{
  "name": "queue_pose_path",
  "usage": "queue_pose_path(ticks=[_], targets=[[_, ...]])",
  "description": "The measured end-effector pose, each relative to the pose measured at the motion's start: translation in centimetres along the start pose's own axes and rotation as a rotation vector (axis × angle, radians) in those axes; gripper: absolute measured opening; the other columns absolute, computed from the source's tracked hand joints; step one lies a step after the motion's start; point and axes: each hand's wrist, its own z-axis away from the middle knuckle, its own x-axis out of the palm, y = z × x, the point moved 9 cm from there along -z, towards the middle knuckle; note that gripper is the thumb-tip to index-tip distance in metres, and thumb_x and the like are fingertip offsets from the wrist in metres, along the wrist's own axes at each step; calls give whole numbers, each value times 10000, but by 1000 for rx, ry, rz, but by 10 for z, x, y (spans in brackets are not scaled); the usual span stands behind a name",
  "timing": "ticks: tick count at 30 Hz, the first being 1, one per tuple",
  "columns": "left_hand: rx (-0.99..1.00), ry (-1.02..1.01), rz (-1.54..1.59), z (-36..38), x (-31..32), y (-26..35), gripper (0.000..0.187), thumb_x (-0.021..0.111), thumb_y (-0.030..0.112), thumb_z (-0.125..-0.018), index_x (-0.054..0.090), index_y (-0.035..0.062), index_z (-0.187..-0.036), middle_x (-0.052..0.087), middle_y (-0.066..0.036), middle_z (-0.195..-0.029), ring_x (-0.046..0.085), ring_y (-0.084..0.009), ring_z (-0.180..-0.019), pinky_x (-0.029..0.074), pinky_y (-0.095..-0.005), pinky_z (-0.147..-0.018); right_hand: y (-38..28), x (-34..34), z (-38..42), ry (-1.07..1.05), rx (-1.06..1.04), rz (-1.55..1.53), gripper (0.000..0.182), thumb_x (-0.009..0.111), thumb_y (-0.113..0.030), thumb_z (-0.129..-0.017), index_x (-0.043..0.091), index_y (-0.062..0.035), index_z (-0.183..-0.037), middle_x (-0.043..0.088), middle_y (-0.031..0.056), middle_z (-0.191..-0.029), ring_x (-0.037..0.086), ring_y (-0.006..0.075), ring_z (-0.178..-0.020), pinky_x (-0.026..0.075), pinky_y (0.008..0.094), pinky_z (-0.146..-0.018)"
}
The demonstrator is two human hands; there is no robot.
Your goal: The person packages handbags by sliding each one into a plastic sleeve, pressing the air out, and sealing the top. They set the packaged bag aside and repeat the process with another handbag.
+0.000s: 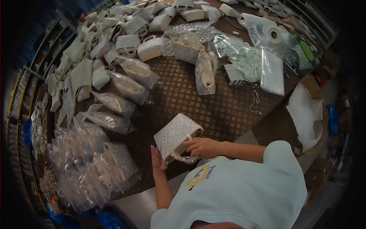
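Observation:
A pale quilted handbag [177, 133] is held tilted in front of my body, over the near side of the brown patterned table. My left hand [157, 160] supports its lower left side, with the palm against the bag. At the bag's top edge, my right hand [201, 147] has its fingers bent by the opening and the handle [181, 157]. The fingertips of this hand are partly hidden. Beyond the bag, another handbag [206, 74] with a chain stands upright in clear wrapping.
Wrapped handbags [110, 164] crowd the left of the table [179, 99], and more bags [150, 47] pile up at the back. A plastic film roll [273, 35], a stack of clear bags [272, 72] and a small box [233, 74] lie at right. An open carton [305, 114] stands beside the table.

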Motion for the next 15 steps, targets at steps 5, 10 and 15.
queue_pose_path(ticks=[5,10,15], targets=[[159,67,-279,-5,4,-14,567,630,122,-827,356,35,-1315,512,-107,-1210,528,-250,-1072,444,-361,-903,4,-23,49,-92,423,-241,211,632,-231,-825,660,-86,-976,633,66,-1065,545,247,-1086,449,367,-878],[455,83,-453,-4,-1,-9,581,617,79,-819,342,30,-1328,498,-97,-1210,517,-219,-1045,421,-348,-902,149,-163,251,670,1197,347,298,595,-234,-814,583,-117,-1087,596,112,-1072,569,315,-977,468,388,-788],[512,114,-448,6,20,-25,577,620,105,-840,335,26,-1336,494,-97,-1217,505,-213,-1054,411,-344,-908,248,-243,430,979,1515,712,412,558,-296,-844,455,-23,-1136,518,164,-1110,472,363,-1082,397,475,-907]])
